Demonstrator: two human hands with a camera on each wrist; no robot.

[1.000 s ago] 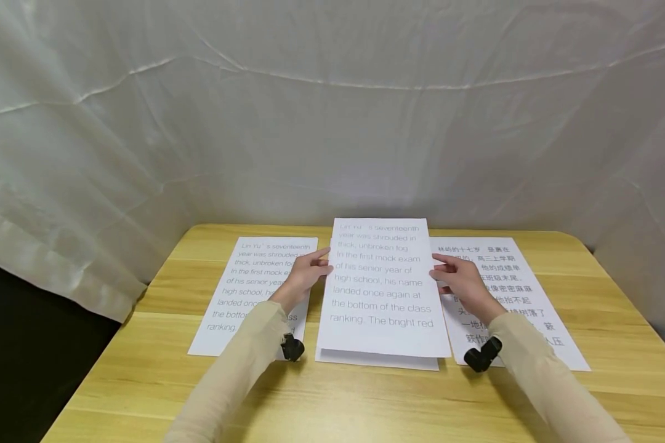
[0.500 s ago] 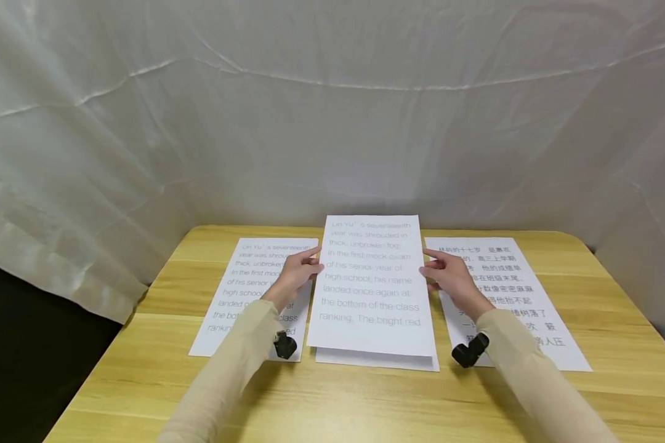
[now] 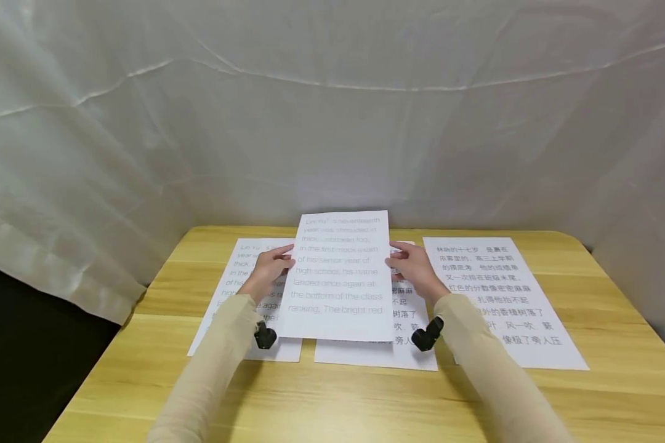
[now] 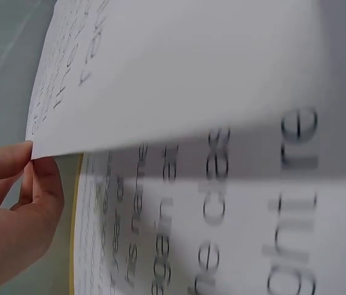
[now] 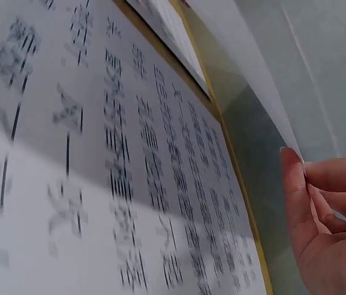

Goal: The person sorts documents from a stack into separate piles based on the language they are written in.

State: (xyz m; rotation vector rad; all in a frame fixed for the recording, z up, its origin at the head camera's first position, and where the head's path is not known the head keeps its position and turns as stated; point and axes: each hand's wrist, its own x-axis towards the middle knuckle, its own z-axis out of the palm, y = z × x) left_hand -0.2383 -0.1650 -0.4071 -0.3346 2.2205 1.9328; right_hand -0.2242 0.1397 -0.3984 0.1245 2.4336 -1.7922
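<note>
A white sheet of paper (image 3: pixel 338 283) with English print is held up above the table between both hands. My left hand (image 3: pixel 266 271) pinches its left edge between thumb and fingers, as the left wrist view also shows at the hand (image 4: pixel 19 209). On the opposite edge my right hand (image 3: pixel 418 271) pinches the paper, thumb against fingers in the right wrist view (image 5: pixel 332 215). Beneath the raised sheet lie a left sheet with English print (image 3: pixel 233 307) and a middle sheet with Chinese print (image 3: pixel 415 357), both partly covered by it.
Another sheet with Chinese print (image 3: pixel 493 295) lies flat on the right, partly behind the right sleeve. All rest on a wooden table (image 3: pixel 332 406). A pale curtain (image 3: pixel 332 135) hangs behind the table's far edge, and a dark area (image 3: pixel 28 357) borders it on the left.
Both hands have carried the raised sheet leftward, from over the middle sheet to partly over the left one. The middle sheet's Chinese print now shows.
</note>
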